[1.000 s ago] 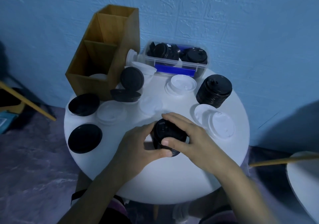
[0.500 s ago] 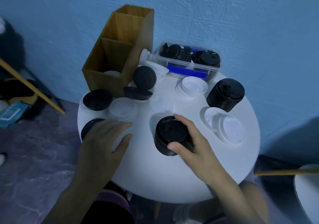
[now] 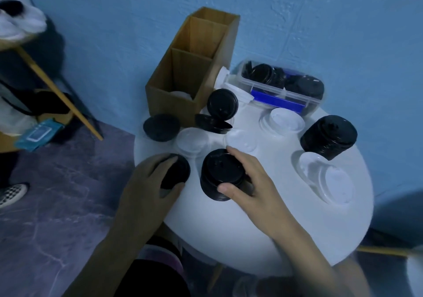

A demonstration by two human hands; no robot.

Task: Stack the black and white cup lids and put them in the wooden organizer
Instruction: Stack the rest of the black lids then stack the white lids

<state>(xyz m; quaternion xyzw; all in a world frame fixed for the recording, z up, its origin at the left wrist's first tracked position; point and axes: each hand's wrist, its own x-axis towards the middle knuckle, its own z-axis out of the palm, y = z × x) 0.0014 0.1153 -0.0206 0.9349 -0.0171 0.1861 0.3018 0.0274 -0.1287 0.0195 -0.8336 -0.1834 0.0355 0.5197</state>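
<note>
Our right hand grips the black lid stack — our left hand clasps a single black lid just beside it.

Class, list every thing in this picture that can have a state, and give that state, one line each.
left hand: grips loose black lid
right hand: holds near black stack
far black stack: upright, untouched
wooden organizer: white lids in front compartment
plastic box: open, black lids inside
</note>
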